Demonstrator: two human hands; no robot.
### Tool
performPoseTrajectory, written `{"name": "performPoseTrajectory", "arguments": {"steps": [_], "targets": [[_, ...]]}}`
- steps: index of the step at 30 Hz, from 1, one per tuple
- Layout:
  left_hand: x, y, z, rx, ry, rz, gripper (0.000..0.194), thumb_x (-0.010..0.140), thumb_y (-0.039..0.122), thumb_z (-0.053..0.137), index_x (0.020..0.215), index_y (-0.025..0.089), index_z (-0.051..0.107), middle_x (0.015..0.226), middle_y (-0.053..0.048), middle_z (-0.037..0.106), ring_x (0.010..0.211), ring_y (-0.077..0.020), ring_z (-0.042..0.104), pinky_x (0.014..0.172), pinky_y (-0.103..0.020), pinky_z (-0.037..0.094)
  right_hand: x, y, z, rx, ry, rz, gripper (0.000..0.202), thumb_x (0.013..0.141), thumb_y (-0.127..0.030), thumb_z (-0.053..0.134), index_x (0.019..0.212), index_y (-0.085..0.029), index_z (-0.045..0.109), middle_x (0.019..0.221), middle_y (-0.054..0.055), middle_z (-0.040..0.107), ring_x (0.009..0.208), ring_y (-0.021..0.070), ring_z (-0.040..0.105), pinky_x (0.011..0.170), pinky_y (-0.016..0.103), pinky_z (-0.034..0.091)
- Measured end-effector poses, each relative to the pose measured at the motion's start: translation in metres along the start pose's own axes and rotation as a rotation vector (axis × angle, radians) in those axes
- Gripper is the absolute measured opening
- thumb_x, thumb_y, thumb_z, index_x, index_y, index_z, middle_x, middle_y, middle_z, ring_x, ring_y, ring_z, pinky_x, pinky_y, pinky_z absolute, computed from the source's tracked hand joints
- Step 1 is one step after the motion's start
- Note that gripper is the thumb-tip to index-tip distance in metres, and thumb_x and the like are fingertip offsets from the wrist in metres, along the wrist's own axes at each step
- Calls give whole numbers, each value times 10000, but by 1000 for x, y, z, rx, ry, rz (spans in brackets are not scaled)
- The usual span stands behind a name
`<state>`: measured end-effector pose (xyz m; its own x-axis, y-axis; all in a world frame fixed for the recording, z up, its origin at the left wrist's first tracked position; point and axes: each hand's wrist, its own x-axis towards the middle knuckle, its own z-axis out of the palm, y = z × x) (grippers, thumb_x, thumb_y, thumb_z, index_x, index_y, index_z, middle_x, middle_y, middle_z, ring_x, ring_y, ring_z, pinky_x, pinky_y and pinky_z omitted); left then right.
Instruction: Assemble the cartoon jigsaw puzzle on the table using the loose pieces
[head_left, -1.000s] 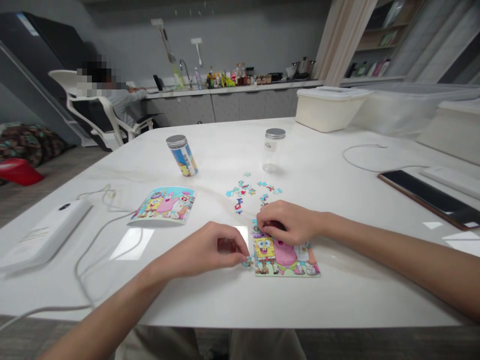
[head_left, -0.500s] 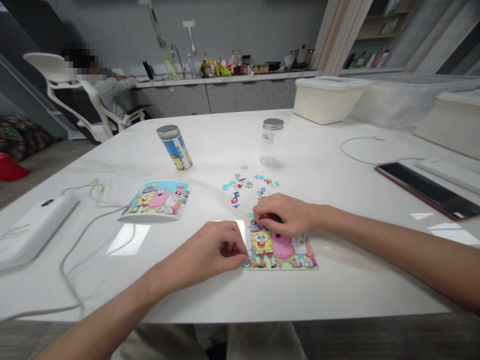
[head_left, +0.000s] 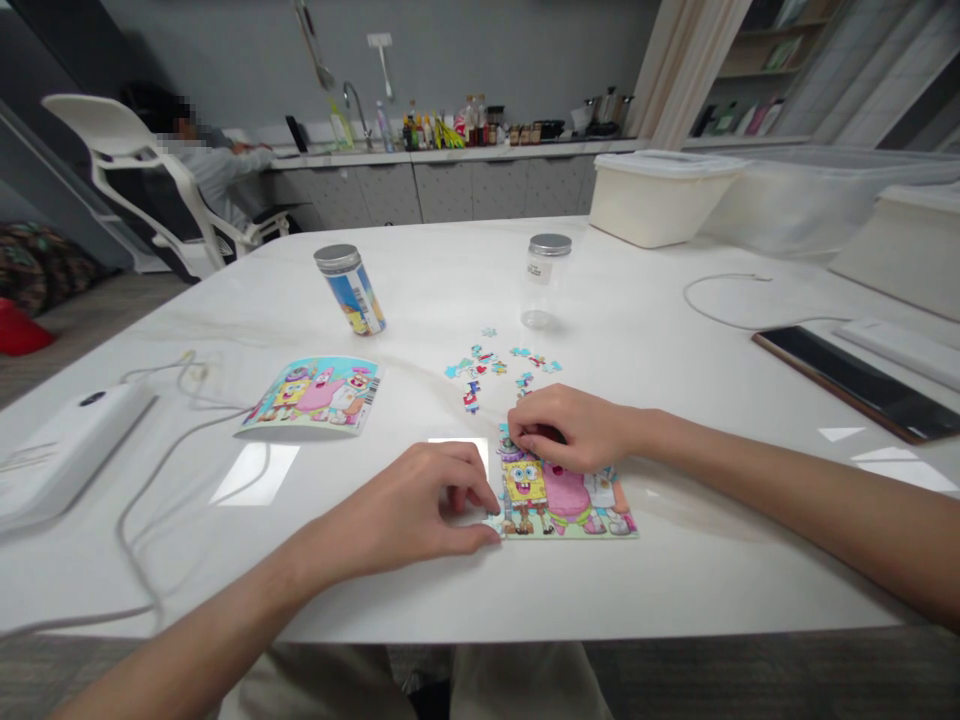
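1. Left hand (head_left: 427,510): narrow finger gap around a piece (head_left: 494,522) at the puzzle's (head_left: 568,508) left edge; hold unclear.
2. Right hand (head_left: 566,428): curled over the puzzle's top; grip hidden.
3. Edge-fitting seems in hand — alignment calls for gentle pressure.

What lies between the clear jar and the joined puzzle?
In the head view, loose pieces lie between the clear jar and the joined puzzle, whose far edge is partly under the right hand.
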<state>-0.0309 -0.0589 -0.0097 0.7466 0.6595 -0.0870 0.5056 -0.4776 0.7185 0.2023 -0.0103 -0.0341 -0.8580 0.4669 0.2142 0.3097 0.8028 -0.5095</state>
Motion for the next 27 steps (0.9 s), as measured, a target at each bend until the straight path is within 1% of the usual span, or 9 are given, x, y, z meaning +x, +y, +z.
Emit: {"name": "performPoseTrajectory", "arguments": {"steps": [7,11,15,18,21,23,24,25,27], "targets": [[1,-1,2,0,9,17,96,735,268,712,764,191,662,795,11,577,672,-103,527,591,-214,413,0,0,0,5,-1,12,99,809,-151,431,726,-194,461,631,-27,480,573,112,417,598,247,340],[3,0,5,12,45,10,113,753,279,691,730,182,638,742,20,553,616,-89,489,555,-210,383,0,0,0,0,1,7,97,812,-157,431,729,-194,465,631,-25,478,581,115,416,600,249,338],[3,1,7,25,57,4,143,734,290,704,702,183,615,715,24,545,589,-88,457,535,-214,360,0,1,1,-3,-3,5,97,815,-162,428,731,-195,464,645,-21,486,590,117,421,606,249,340],[3,1,6,-23,78,-60,151,756,316,678,735,189,599,732,21,562,613,-99,473,550,-218,378,0,0,1,-6,-1,3,99,817,-162,427,731,-194,465,648,-20,486,593,118,421,608,252,338],[4,-4,6,-120,143,-148,139,844,330,568,800,199,558,679,39,538,610,-106,480,548,-223,382,0,0,0,19,2,14,105,821,-165,441,726,-191,478,628,-30,472,583,112,412,604,254,335],[5,-6,4,-171,200,-171,142,886,337,498,830,207,514,644,54,507,590,-107,472,538,-228,379,1,1,-2,120,15,49,102,831,-171,461,739,-187,502,605,-43,461,551,99,389,579,247,327],[6,-6,2,-171,235,-172,138,893,336,481,838,211,492,647,57,506,588,-108,475,541,-232,384,1,3,-2,207,38,75,95,842,-180,468,761,-185,517,597,-49,457,539,94,381,562,243,321],[8,-5,-1,-143,272,-168,131,896,333,472,842,214,476,653,57,511,588,-109,480,546,-236,389,1,6,-3,318,75,103,88,856,-196,470,792,-182,529,589,-54,450,528,92,374,542,240,313],[14,2,-9,16,344,-161,100,883,309,488,862,211,476,706,42,553,605,-113,499,560,-245,394,2,12,-3,562,178,151,102,882,-243,465,856,-175,536,574,-61,434,519,95,376,512,241,293]]}}
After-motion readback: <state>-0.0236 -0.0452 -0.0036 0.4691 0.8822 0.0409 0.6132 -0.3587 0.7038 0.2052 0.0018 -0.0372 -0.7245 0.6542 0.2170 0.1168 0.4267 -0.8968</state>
